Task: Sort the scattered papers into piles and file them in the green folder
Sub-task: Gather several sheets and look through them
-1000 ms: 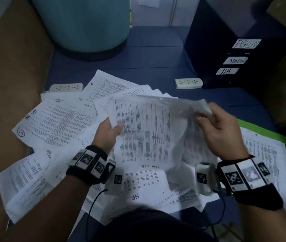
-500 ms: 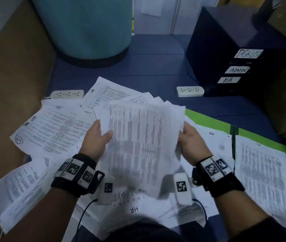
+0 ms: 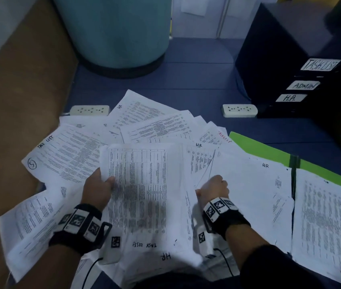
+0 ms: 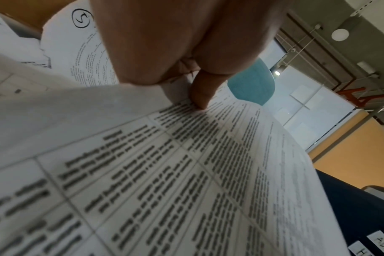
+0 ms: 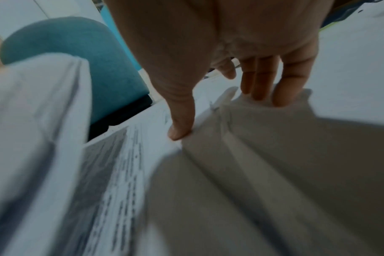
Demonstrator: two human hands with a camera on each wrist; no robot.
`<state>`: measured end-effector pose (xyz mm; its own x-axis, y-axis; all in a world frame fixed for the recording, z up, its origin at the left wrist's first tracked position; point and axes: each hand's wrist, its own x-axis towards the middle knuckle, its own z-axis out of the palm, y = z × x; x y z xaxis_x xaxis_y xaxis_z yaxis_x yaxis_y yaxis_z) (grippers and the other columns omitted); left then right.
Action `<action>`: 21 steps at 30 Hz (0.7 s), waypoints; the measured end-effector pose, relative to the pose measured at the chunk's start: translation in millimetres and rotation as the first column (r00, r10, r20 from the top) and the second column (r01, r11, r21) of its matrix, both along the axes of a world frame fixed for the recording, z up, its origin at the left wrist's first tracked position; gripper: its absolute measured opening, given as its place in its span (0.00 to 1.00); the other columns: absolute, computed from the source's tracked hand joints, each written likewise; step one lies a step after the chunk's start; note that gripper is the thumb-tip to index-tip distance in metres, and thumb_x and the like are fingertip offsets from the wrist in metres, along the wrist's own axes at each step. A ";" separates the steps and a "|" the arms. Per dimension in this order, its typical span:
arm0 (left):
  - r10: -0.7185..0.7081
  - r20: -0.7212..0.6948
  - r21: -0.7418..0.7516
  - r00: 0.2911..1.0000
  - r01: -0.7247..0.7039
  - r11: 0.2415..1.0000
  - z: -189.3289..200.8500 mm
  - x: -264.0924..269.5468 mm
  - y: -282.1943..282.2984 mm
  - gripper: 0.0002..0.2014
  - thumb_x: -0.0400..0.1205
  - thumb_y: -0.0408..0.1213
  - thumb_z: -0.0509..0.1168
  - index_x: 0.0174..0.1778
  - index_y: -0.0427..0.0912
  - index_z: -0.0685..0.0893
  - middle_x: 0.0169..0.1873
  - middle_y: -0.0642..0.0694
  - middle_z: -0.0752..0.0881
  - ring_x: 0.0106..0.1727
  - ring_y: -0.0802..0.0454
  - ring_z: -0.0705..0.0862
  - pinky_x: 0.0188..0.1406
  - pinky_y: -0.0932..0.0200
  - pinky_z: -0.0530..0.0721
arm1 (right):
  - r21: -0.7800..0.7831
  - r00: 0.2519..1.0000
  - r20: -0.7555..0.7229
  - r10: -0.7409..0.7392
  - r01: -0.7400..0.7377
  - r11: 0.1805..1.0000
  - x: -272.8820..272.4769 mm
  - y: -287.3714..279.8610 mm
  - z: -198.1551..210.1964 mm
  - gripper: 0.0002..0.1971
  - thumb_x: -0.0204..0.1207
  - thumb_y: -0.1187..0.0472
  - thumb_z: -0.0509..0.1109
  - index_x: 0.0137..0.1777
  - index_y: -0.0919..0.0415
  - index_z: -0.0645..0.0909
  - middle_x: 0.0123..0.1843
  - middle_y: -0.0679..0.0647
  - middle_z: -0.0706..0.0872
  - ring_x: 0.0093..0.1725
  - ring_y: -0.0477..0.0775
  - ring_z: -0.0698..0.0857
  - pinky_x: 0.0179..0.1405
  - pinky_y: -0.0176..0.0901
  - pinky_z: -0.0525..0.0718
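Observation:
Several printed papers (image 3: pixel 69 155) lie fanned over the blue surface, some marked HR or TASK LIST. My left hand (image 3: pixel 97 187) grips the left edge of a table-printed sheet (image 3: pixel 138 195), and in the left wrist view its thumb (image 4: pixel 198 97) lies on top of that sheet (image 4: pixel 186 173). My right hand (image 3: pixel 213 185) is just right of this sheet. Its thumb and fingers (image 5: pixel 259 86) pinch the crumpled edge of a mostly blank sheet (image 3: pixel 248 184) marked HR. The green folder (image 3: pixel 269 150) lies open at the right with papers (image 3: pixel 328 222) on it.
A black file box (image 3: pixel 286 59) labelled TASKLIST, ADMIN and H.R. stands at the back right. A teal round stool (image 3: pixel 113 32) is at the back centre. Two white power strips (image 3: pixel 89 110) (image 3: pixel 239 110) lie behind the papers. A brown panel (image 3: pixel 9 122) borders the left.
The table sheet has come down toward the pile. My right hand has left its right edge, dropped lower and taken hold of the HR sheet beside it. The left hand keeps its grip.

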<state>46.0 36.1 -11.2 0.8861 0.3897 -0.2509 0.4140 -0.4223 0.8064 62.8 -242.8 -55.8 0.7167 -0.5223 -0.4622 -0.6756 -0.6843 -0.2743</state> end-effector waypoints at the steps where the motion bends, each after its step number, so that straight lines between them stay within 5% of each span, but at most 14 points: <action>1: 0.009 0.009 -0.008 1.000 -0.009 1.000 1.4 0.2 -0.9 0.05 0.82 0.28 0.62 0.52 0.40 0.80 0.37 0.50 0.82 0.42 0.44 0.82 0.32 0.59 0.77 | 0.002 1.000 -0.005 0.018 -0.018 1.000 0.5 -1.7 -0.1 0.25 0.69 0.56 0.77 0.60 0.63 0.68 0.62 0.61 0.77 0.62 0.64 0.78 0.58 0.56 0.82; 6: 0.014 0.038 -0.037 0.999 -0.013 0.999 4.2 -2.0 -2.2 0.05 0.81 0.27 0.63 0.48 0.41 0.80 0.38 0.44 0.84 0.43 0.42 0.83 0.45 0.46 0.84 | -0.204 0.999 -0.021 -0.044 0.038 0.978 -3.0 -28.5 8.3 0.40 0.58 0.38 0.80 0.62 0.59 0.66 0.61 0.59 0.72 0.61 0.63 0.72 0.56 0.62 0.73; 9: -0.010 0.052 -0.056 0.999 0.013 0.998 4.4 -3.5 -9.2 0.05 0.82 0.27 0.63 0.47 0.40 0.80 0.36 0.49 0.83 0.43 0.44 0.83 0.44 0.52 0.82 | -0.160 0.995 -0.092 -0.038 0.023 0.987 -5.9 -37.6 1.9 0.32 0.65 0.46 0.77 0.62 0.60 0.68 0.63 0.59 0.74 0.63 0.64 0.73 0.55 0.61 0.77; 12: -0.043 0.056 -0.082 0.998 0.047 0.996 5.2 -2.9 -20.1 0.05 0.82 0.28 0.62 0.50 0.42 0.80 0.41 0.43 0.85 0.45 0.42 0.85 0.48 0.48 0.84 | -0.133 0.998 -0.061 -0.013 0.004 0.991 -7.0 -41.3 -2.2 0.16 0.75 0.59 0.63 0.63 0.61 0.71 0.64 0.59 0.75 0.64 0.63 0.74 0.59 0.59 0.79; 15: -0.072 0.058 -0.102 0.996 0.077 0.992 8.0 -2.5 -27.0 0.07 0.83 0.29 0.61 0.53 0.43 0.79 0.45 0.42 0.86 0.47 0.41 0.85 0.46 0.49 0.84 | -0.076 0.993 -0.096 0.070 -0.077 0.994 -11.2 -45.4 1.4 0.18 0.81 0.58 0.59 0.68 0.63 0.70 0.67 0.60 0.73 0.68 0.64 0.73 0.63 0.57 0.78; 21: -0.092 0.078 -0.090 0.993 0.099 0.991 10.0 -5.1 -25.7 0.12 0.82 0.30 0.62 0.61 0.39 0.81 0.51 0.40 0.86 0.54 0.40 0.84 0.59 0.37 0.82 | -0.094 0.975 -0.170 0.141 -0.159 0.983 -12.4 -49.6 11.7 0.19 0.81 0.63 0.59 0.71 0.64 0.72 0.69 0.60 0.69 0.70 0.63 0.72 0.64 0.60 0.76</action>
<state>40.9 10.5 -1.2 0.9356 0.2799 -0.2151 0.3135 -0.3785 0.8709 50.4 -292.4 -44.1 0.7104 -0.4672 -0.5263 -0.5927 -0.8004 -0.0895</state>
